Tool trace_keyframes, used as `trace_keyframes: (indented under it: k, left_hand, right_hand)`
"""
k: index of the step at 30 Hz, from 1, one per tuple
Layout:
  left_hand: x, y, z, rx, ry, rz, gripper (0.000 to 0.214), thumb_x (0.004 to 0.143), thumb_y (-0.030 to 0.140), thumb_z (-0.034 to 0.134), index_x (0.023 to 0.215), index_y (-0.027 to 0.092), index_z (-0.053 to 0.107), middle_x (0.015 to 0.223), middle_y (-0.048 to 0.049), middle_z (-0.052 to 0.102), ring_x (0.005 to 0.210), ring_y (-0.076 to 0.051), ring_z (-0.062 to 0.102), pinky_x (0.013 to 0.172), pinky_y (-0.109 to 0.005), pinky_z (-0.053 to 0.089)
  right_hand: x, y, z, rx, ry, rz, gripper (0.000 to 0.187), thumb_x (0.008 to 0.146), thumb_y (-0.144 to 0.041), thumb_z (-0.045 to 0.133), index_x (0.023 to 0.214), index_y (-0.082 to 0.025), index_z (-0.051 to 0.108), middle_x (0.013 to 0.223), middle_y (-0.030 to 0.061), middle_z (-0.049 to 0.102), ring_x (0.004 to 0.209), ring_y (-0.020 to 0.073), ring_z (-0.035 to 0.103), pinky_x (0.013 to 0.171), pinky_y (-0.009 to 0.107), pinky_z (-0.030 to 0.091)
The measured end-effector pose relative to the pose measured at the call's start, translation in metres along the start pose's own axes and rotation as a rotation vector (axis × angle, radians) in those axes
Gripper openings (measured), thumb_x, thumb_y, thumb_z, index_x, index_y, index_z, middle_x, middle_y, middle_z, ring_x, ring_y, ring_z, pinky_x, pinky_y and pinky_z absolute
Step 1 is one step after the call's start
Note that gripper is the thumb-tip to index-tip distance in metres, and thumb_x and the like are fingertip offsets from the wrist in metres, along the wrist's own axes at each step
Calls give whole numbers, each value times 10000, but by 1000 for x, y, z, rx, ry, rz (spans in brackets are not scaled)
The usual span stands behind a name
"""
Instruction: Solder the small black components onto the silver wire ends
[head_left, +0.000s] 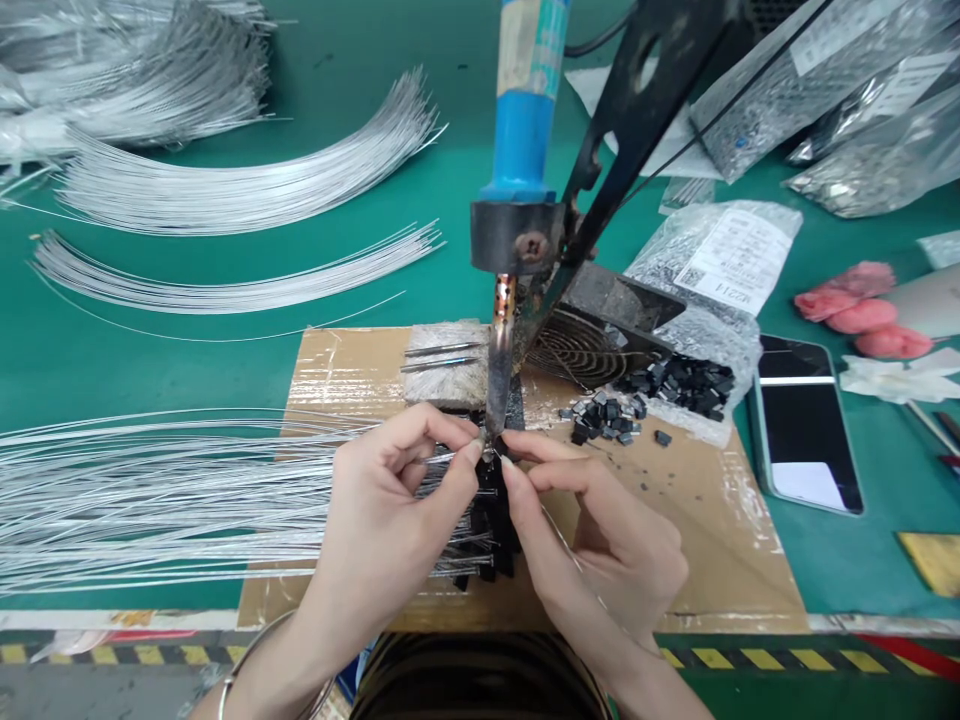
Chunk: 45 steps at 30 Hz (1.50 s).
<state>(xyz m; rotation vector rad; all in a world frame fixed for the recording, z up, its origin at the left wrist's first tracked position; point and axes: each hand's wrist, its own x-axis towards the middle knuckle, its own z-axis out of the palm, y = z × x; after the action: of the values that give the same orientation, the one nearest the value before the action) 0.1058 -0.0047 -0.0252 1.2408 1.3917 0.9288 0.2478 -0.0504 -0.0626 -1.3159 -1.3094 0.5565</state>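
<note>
A soldering iron with a blue handle hangs tip down in a black bracket. Just below its tip, my left hand is closed in a pinch on what looks like the end of a thin white wire. My right hand is closed too, pinching a strand of solder wire that runs down along the palm. Fingertips of both hands almost meet at the iron's tip, and the small joint between them is mostly hidden. Many white wires lie to the left, their ends over black pieces beneath my hands.
Cardboard covers the work spot. Small black parts spill from a plastic bag at right, near a phone. Wire bundles lie at back left. A pad with metal rods sits beside the iron.
</note>
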Motion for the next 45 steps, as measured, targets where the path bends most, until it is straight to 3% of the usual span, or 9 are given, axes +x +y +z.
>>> trace_keyframes:
  k: [21,36,39,42,44,45]
  left_hand:
    - [0,1,1,2,3,16,160,857,75,744,767,203,712,805,43,775,713,-70,705,660,-109,528]
    - [0,-4,0,18,-21,-6,145,855,96,735,762,203,705,811,19,768,752,-105,728,688,-159,542]
    - [-2,-7,-3,81,-20,24,134,874,124,714,767,204,700,826,7,783,732,-121,705,659,-194,526]
    - [-7,-14,-10,245,5,131,129,895,138,701,792,213,695,854,29,775,502,-68,486,486,-217,400]
    - [-10,-21,-16,365,32,242,135,910,131,701,809,221,699,906,33,759,484,-65,411,498,-240,396]
    - [-12,-25,-19,411,42,298,138,916,125,702,820,224,707,942,23,753,530,-73,473,559,-247,442]
  right_hand:
    - [2,-2,-1,-21,14,-29,209,877,-19,742,903,-224,713,1047,50,858,873,184,834,808,280,673]
    - [-4,3,-2,58,-28,69,194,886,-23,740,870,-211,694,1079,60,839,933,191,816,858,298,642]
    - [-1,7,-12,49,78,147,128,910,-100,764,914,-215,707,948,39,815,828,181,785,780,306,632]
    - [5,21,-36,84,284,260,32,953,-211,755,930,-209,732,688,-30,692,590,130,649,581,254,541]
    - [9,34,-57,277,355,336,212,993,-298,694,830,-186,770,670,-7,656,589,138,619,597,284,530]
    - [11,39,-66,377,354,384,279,999,-365,650,881,-171,814,731,37,704,647,167,656,621,308,547]
